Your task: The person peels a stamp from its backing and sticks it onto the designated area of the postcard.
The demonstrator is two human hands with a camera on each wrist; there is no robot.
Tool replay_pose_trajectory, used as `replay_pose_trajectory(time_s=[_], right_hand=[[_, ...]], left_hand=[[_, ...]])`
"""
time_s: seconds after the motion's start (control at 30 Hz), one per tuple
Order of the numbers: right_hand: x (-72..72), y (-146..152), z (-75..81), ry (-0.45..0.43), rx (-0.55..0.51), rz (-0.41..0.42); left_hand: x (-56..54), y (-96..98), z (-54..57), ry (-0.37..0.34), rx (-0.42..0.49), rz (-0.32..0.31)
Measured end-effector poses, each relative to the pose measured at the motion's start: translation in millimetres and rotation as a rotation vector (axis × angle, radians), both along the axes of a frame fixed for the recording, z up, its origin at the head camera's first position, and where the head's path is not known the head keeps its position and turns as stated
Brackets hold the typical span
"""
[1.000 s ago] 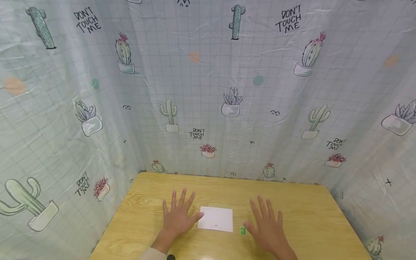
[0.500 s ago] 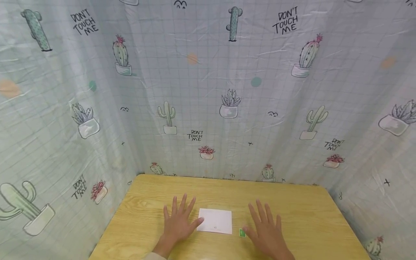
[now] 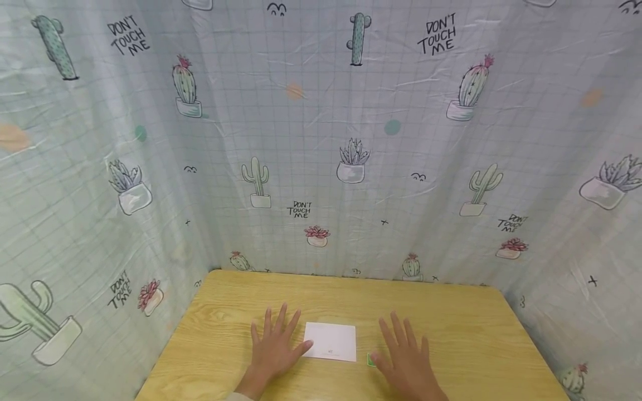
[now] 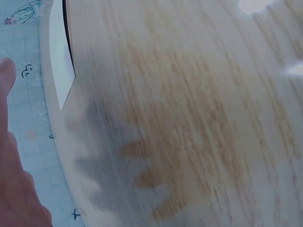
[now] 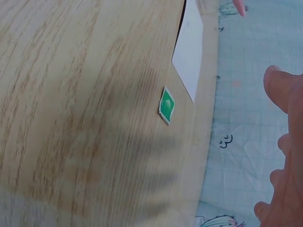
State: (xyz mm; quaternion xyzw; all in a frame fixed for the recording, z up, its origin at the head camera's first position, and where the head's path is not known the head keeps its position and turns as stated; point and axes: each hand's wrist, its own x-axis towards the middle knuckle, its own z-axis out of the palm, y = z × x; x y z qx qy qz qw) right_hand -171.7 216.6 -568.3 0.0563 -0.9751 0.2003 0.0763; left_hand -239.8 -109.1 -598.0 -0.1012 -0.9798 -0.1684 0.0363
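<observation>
A white envelope-like rectangle of paper (image 3: 331, 338), with tiny print near its lower edge, lies flat between the hands. Just right of it is a small green stamp (image 3: 370, 361) with a white border, also seen whole on the wood in the right wrist view. My left hand (image 3: 273, 350) is held palm down with fingers spread, and its thumb overlaps the paper's left edge in the head view. My right hand (image 3: 407, 362) is spread likewise, its thumb covering part of the stamp from above. Both wrist views show the hands raised over the table, casting shadows, holding nothing.
The yellow wood-grain table (image 3: 461, 323) spreads out around the paper on all sides. A cactus-print curtain (image 3: 321, 139) hangs behind the table and along its left and right sides. Bright reflections show on the tabletop in the left wrist view.
The head view has shifted slightly. My right hand has drifted a little left, so its thumb hides more of the stamp. Paper and stamp lie as before; the left hand stays spread.
</observation>
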Motion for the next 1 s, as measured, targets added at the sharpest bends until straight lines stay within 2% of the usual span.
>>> replay_pose_trajectory(time_s=[0.27,0.57,0.8,1.0], right_hand=[[4.1,-0.7,-6.3,0.015,0.027,0.014],[4.5,1.5,-16.0,-0.044,0.037,0.004],[6.9,3.5,-29.9,-0.086,-0.012,0.004],[5.9,5.5,-38.5,-0.070,-0.010,0.015]], left_hand=[[1.1,1.5,-5.0,-0.016,0.009,-0.003],[-1.3,3.8,-14.2,-0.033,0.008,-0.020],[3.3,3.1,-19.4,-0.047,0.000,-0.045],[2.8,2.8,-19.2,-0.041,0.003,-0.042]])
